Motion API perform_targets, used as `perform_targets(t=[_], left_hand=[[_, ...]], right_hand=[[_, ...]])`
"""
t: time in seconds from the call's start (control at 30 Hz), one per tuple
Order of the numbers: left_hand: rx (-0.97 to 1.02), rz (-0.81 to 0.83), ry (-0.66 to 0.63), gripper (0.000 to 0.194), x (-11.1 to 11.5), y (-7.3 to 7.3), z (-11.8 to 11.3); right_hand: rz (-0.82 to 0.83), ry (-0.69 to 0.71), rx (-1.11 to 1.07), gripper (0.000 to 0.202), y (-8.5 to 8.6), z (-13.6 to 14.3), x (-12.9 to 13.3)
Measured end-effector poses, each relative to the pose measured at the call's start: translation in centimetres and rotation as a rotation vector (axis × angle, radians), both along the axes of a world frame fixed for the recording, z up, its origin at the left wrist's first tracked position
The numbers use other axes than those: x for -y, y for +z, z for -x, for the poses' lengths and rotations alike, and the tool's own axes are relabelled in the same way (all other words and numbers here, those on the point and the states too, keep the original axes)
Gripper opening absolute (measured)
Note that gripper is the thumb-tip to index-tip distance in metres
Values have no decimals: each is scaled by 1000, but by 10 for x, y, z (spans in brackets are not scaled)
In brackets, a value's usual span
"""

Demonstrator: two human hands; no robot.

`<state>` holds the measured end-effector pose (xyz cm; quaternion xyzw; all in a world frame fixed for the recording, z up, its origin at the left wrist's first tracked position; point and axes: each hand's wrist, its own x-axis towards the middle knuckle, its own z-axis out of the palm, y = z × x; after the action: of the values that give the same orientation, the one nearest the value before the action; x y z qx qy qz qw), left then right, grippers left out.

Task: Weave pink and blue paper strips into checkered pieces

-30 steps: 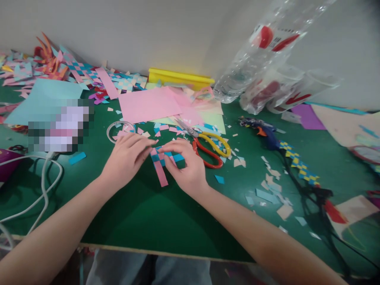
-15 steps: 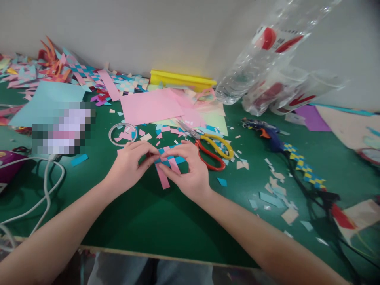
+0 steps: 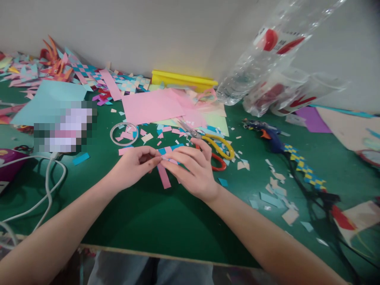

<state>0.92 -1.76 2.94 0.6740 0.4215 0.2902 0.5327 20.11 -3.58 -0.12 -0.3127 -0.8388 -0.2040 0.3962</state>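
Blue and pink paper strips (image 3: 164, 177), woven across each other, are held over the green table between my two hands. My left hand (image 3: 133, 168) pinches the left edge of the weave with thumb and fingers. From the right, my right hand (image 3: 192, 168) bends over the strips, its fingertips meeting the left ones and covering much of the weave. One pink strip hangs down toward me. Scissors (image 3: 218, 146) with a yellow and a red handle lie just beyond my right hand, which partly hides the red one. A clear tape ring (image 3: 124, 134) lies beyond my left hand.
Pink paper sheets (image 3: 152, 107) and many scraps lie behind my hands. At the left are a blurred-out phone (image 3: 71, 128) and a white cable (image 3: 49, 186). A blue glue gun (image 3: 274, 140) with a black cord lies right, below a plastic bottle (image 3: 246, 67) and bagged cups (image 3: 311, 89).
My right hand has shifted slightly right and turned over the weave, its fingers now hiding more of it. Both hands' fingertips have come together. The view has moved a little.
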Motion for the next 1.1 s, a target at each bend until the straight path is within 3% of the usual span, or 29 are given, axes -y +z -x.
perform_targets(t=[0.2,0.4,0.57,0.67,0.8,0.9,1.0,1.1], left_hand=[[-32,52,-18,24,0,-1,2],[-76,18,-50,30,-2,-1,3],[-115,-173,-3,30,0,-5,1],[-240,-418,4,46,1,-12,1],[-378,-681,-58,45,0,-21,3],[-414,-740,-123,44,-1,-22,4],[-478,-728,-170,44,-1,-20,4],[-555,-697,-201,42,1,-17,3]], right_hand=[[-90,-9,77,11,3,1,1],[-66,17,25,12,2,0,1],[91,10,-147,13,-3,-4,-5],[127,35,-190,14,-4,-6,-7],[170,158,-176,26,-1,-10,-2],[230,275,-48,34,1,-19,9],[189,378,75,42,1,-28,23],[211,417,162,49,1,-33,30]])
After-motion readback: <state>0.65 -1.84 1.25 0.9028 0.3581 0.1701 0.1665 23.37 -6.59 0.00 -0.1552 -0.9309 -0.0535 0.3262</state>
